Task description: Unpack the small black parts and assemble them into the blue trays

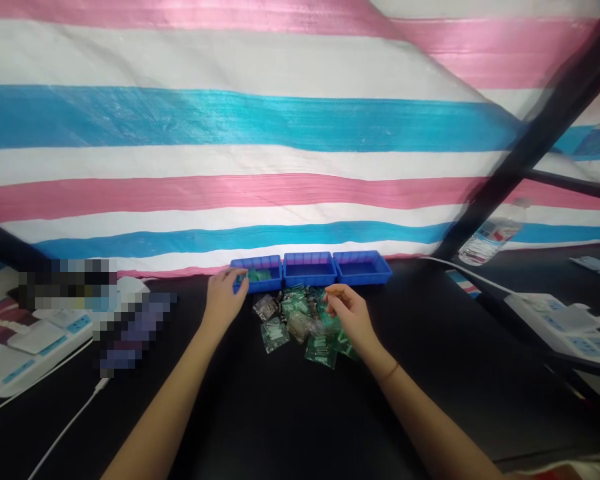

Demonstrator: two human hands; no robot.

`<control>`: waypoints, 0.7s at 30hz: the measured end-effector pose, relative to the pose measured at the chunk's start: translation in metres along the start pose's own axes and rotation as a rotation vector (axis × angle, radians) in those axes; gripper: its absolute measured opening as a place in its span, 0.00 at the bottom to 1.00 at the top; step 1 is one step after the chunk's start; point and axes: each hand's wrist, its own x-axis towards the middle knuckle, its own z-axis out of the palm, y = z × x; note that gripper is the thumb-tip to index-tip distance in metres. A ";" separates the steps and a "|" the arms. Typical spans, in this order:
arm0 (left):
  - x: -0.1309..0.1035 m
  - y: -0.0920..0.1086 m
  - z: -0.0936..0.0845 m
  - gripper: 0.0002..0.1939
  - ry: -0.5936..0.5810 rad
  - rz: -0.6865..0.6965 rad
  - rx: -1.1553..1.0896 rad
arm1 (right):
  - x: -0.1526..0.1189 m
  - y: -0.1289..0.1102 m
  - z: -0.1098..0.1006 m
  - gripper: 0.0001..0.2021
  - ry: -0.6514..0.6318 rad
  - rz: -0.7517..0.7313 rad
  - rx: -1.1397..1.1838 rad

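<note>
Three blue trays stand side by side at the back of the black table. Green packets (260, 274) lie in the left tray (265, 288); nothing shows inside the middle tray (310, 269) or the right tray (363, 268). My left hand (225, 293) is at the left tray's left end, fingers apart over its rim, holding nothing visible. In front of the trays lies a pile of small clear and green plastic packets (297, 317). Over the pile's right side is my right hand (347, 312), fingers curled together; whatever they may hold is too small to make out.
White power strips (40, 340) with cables lie at the left, beside a blurred-out object. Another power strip (570, 327) is at the right, near a clear bottle (493, 237) and dark frame bars. A striped sheet (280, 120) hangs behind the trays.
</note>
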 end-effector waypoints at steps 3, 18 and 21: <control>-0.026 0.015 0.000 0.14 -0.262 0.150 -0.139 | 0.005 0.007 -0.008 0.07 0.041 -0.052 -0.164; -0.062 0.031 -0.007 0.17 -0.670 0.079 -0.122 | -0.018 -0.001 0.014 0.07 -0.154 -0.246 -0.467; -0.059 0.034 -0.009 0.13 -0.588 0.107 -0.236 | -0.023 -0.003 0.017 0.07 -0.196 -0.258 -0.487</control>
